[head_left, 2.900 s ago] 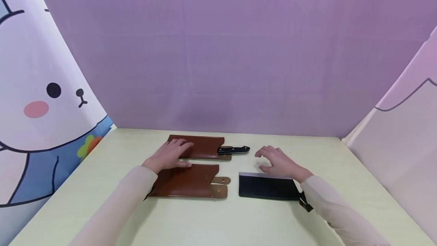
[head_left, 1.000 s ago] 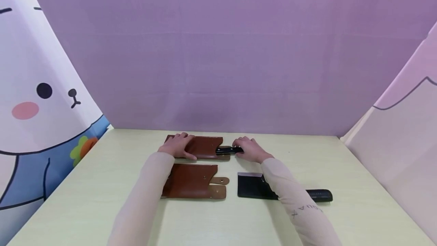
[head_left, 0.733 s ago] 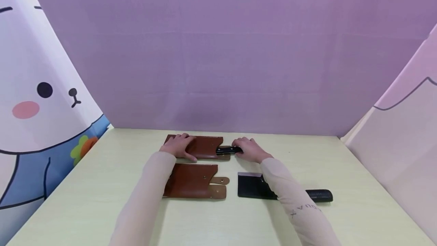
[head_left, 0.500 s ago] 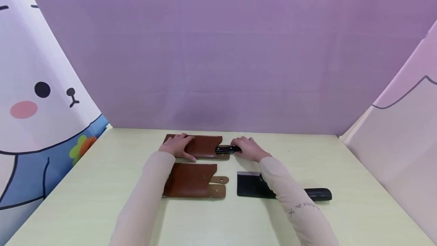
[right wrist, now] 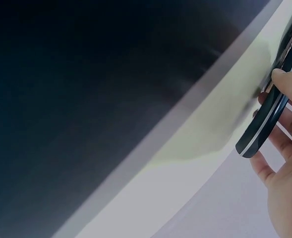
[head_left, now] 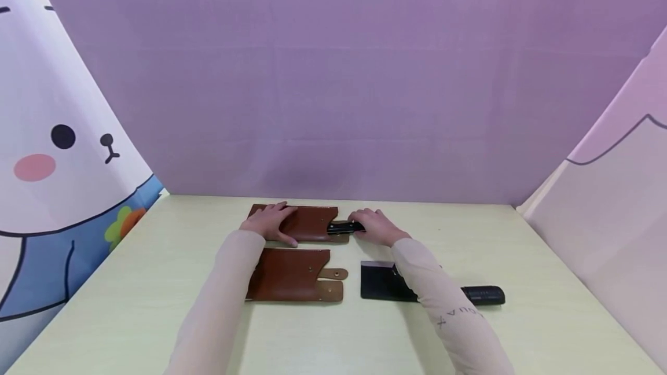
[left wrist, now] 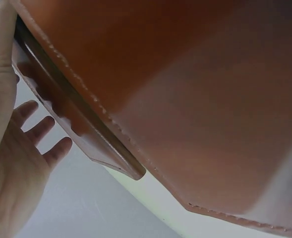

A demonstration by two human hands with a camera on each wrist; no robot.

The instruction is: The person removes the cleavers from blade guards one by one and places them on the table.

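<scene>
At the back of the table lies a brown leather knife sheath, with the black riveted handle of a knife sticking out of its right end; the blade is hidden inside. My left hand rests across the sheath's left part, thumb along its near edge and fingers spread. In the left wrist view, these fingers look loosely extended beside the leather. My right hand holds the handle's free end; in the right wrist view the thumb and fingers pinch the handle.
In front lies a second brown sheath with two strap tabs at its right. To its right is a black cleaver, partly under my right sleeve, its black grip pointing right. A purple backdrop rises behind the table.
My left hand has moved right and settled on the back sheath. My right hand has gone left from above the cleaver to the knife's handle and taken hold, shifting slightly left since.
</scene>
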